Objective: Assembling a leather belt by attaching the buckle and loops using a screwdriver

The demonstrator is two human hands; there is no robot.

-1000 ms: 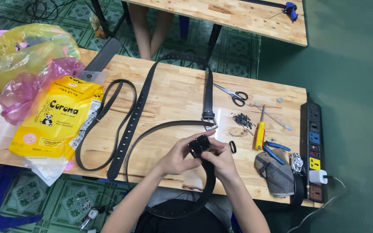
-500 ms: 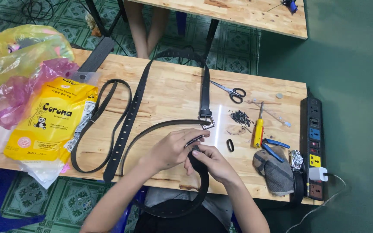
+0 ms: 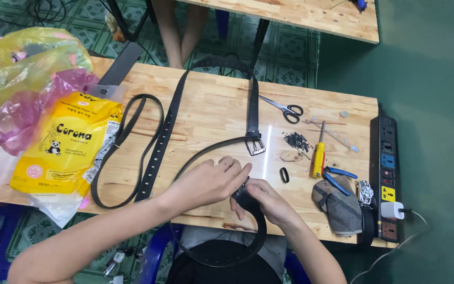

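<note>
Low in the middle of the frame, at the near edge of the wooden table (image 3: 211,121): both hands meeting on one end of a black belt (image 3: 261,231). Left hand (image 3: 208,181) palm down, fingers curled forward, grip closed over the belt end and its fitting, hiding most of it. Right hand (image 3: 266,200) just beside, touching the left, thumb and fingers pinched tight on the same strap from the lower right. Belt looping from the hands down past the table edge over the lap, then curving back up on the table toward a metal buckle (image 3: 256,145) at centre.

Left of the hands, two more black straps (image 3: 156,152) lying flat, one looped. Far left, a yellow printed bag (image 3: 66,144) under pink and yellow plastic bags (image 3: 27,79).

Right of the hands, near but apart: a small black loop (image 3: 284,174), a yellow-handled screwdriver (image 3: 319,158), blue-handled pliers (image 3: 337,179), a grey cloth (image 3: 340,208). Higher up, scissors (image 3: 287,109) and a heap of small dark parts (image 3: 296,141). Along the right edge, a black power strip (image 3: 386,173) with a white plug.
</note>
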